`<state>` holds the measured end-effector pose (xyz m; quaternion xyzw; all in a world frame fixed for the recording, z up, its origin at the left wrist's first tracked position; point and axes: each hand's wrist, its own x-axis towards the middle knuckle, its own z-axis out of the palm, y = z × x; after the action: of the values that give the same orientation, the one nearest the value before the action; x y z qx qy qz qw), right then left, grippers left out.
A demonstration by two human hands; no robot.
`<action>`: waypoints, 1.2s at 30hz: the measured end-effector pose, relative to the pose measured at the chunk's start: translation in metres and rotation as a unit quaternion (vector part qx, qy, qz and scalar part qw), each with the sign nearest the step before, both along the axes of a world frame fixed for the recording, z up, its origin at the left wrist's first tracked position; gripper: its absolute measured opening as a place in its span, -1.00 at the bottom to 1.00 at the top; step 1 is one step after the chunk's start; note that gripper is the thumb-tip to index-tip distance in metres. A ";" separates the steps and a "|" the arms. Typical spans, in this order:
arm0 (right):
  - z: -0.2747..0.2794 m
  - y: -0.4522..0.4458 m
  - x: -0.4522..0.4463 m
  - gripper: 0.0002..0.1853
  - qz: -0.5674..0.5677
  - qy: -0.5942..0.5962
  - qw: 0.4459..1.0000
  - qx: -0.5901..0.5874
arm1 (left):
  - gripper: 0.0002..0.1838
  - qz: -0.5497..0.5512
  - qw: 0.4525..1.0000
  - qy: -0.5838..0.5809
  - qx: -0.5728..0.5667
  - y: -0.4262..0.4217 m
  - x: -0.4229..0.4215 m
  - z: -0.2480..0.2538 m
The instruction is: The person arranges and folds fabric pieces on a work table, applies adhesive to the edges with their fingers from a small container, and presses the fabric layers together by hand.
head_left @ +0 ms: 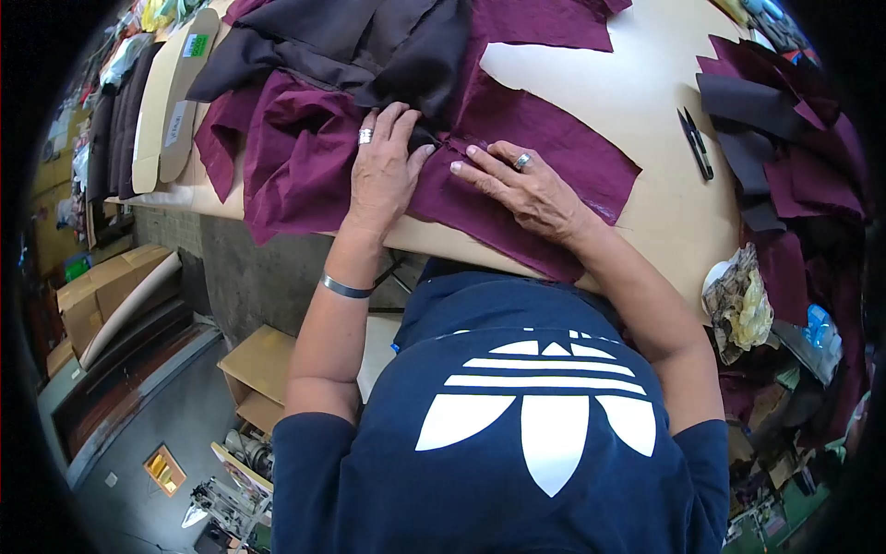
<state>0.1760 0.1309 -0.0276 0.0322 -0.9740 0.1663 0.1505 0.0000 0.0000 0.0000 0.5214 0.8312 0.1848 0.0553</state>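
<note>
Maroon fabric lies spread over the table's near edge, with dark grey fabric bunched on top at the upper left. My left hand rests at the seam where the dark and maroon cloth meet, its fingers bent over the dark cloth and the thumb apart. Just to the right, my right hand lies on the maroon fabric, fingers spread and pointing toward the seam. Both hands wear rings. What is under the left fingertips is partly hidden by folds.
Black thread snips lie on the tan table at the right. Dark and maroon scraps hang over the right edge, above a crumpled plastic bag. Cardboard patterns stand at the left; a cardboard box sits below.
</note>
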 end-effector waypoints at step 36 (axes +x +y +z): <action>0.016 -0.004 -0.025 -0.62 0.019 -0.065 0.991 0.111 | -0.73 -0.149 0.988 0.014 -0.035 0.024 -0.039 0.026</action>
<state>0.1514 0.1267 -0.0116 0.0561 -0.9934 0.0613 0.0789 -0.0390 0.0239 0.0259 0.6396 0.7511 0.1375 0.0886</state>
